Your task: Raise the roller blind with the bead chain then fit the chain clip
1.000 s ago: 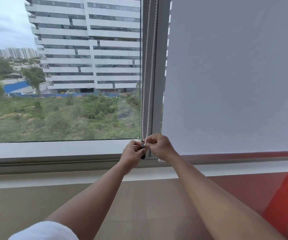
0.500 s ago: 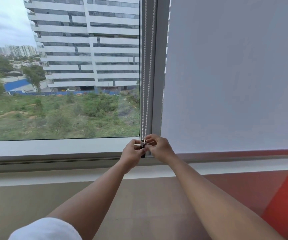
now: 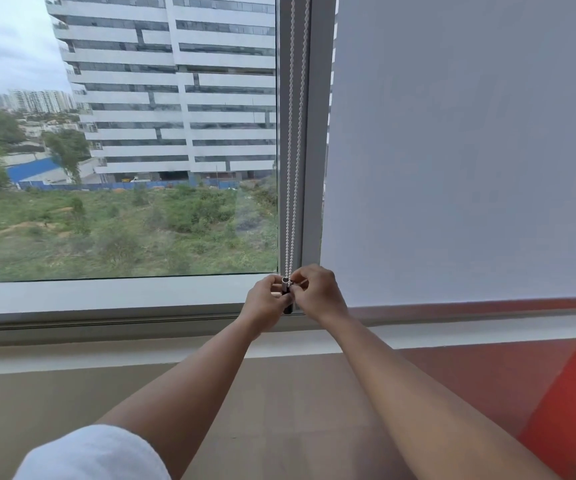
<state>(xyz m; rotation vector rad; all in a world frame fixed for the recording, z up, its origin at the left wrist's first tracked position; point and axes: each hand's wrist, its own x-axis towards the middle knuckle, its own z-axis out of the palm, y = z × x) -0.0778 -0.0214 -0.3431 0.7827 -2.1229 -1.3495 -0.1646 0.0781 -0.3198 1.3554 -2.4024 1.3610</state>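
Note:
A white bead chain (image 3: 294, 150) hangs as two strands down the grey window post (image 3: 312, 140). At its lower end sits a small dark chain clip (image 3: 287, 299) with a metal top. My left hand (image 3: 266, 304) pinches the clip from the left. My right hand (image 3: 317, 293) pinches the chain and clip from the right. The fingers cover most of the clip. On the right, a pale grey roller blind (image 3: 470, 150) is down, its bottom edge just above the sill. The left pane is uncovered.
A white window sill (image 3: 106, 296) runs across under the glass, with a beige ledge (image 3: 72, 393) below it. A red surface (image 3: 570, 410) stands at the lower right. A white sleeve (image 3: 92, 455) shows at the bottom left.
Both hands stay at the bottom of the chain on the clip; only the fingers shift slightly. The view has drifted a little.

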